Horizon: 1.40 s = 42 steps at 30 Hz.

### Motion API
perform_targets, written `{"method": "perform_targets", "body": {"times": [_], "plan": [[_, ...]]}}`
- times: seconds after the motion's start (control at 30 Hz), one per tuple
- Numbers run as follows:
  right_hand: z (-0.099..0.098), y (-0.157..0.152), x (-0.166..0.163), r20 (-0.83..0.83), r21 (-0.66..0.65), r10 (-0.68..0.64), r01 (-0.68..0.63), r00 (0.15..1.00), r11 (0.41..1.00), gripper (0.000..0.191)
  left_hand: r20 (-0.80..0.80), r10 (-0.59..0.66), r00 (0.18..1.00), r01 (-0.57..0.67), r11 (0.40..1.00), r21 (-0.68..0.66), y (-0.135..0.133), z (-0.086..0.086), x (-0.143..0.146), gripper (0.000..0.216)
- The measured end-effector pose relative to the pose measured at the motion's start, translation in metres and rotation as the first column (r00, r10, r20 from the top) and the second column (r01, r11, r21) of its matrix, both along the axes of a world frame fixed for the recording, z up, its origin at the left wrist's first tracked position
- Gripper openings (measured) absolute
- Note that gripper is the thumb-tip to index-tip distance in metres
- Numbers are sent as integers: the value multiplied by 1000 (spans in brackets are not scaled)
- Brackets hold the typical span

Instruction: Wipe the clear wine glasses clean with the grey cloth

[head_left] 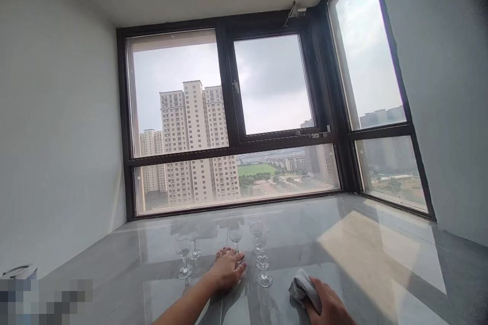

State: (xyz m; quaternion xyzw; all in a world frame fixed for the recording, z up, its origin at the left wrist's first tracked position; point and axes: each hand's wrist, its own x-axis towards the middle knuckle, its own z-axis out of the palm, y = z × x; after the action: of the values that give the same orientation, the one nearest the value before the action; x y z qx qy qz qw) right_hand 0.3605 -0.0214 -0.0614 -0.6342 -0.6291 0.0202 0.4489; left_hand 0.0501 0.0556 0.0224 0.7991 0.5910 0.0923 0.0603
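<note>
Your left hand [227, 270], spread, seems to steady the wine glass [236, 237] while your right hand [330, 305] clutches the cloth [303, 288]; lift it gently.

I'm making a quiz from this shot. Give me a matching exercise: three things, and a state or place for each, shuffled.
1 left hand
2 right hand
3 nearest glass

A grips a grey cloth
B stands upright, untouched, on the counter
C lies at the foot of the middle glass

Pairs: 1-C, 2-A, 3-B.
</note>
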Motion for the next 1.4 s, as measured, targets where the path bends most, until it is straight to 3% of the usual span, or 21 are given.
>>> {"method": "perform_targets", "body": {"times": [0.1,0.2,0.3,0.4,0.53,0.67,0.83,0.93,1.07,1.13,1.23,1.3,1.4], "plan": [[3,-5,-2,-9,-27,-30,30,999,999,33,8,-33,999,33,999,8,-27,3,-13,53],[5,-7,-4,9,-49,-11,11,1000,999,36,11,-40,999,40,999,5,-70,0,-40,55],[7,-9,-4,-5,-87,12,-12,1000,996,38,31,-8,999,8,1000,14,-115,-3,-77,62],[11,-13,-5,-18,-97,11,-13,1000,995,37,27,79,996,-80,997,13,-144,-4,-113,63],[13,-15,-6,49,-66,-29,33,998,997,36,-30,269,963,-267,963,43,-149,-15,-146,63],[14,-13,-7,135,-118,-33,49,990,992,43,-61,352,934,-346,933,96,-137,-34,-160,61],[15,-14,-8,220,-136,-65,97,973,986,51,40,400,916,-389,857,338,-142,-46,-163,47],[17,-15,-7,237,-133,-55,89,970,987,55,105,356,929,-366,829,423,-153,-44,-154,33],[18,-15,-7,229,-155,-47,84,972,984,55,78,74,994,-96,939,330,-150,-37,-111,23],[19,-14,-8,234,-148,-64,101,970,984,54,58,-83,995,67,970,235,-136,-34,-76,31],[22,-12,-10,237,-163,-57,97,970,982,55,59,-256,965,244,957,154,-105,-34,-19,60],[24,-10,-10,214,-232,-27,77,976,970,57,103,-298,949,280,947,156,-86,-34,14,68],[29,-9,-10,191,-282,-7,61,982,958,58,129,-223,966,211,972,99,-70,-31,48,72]]}}
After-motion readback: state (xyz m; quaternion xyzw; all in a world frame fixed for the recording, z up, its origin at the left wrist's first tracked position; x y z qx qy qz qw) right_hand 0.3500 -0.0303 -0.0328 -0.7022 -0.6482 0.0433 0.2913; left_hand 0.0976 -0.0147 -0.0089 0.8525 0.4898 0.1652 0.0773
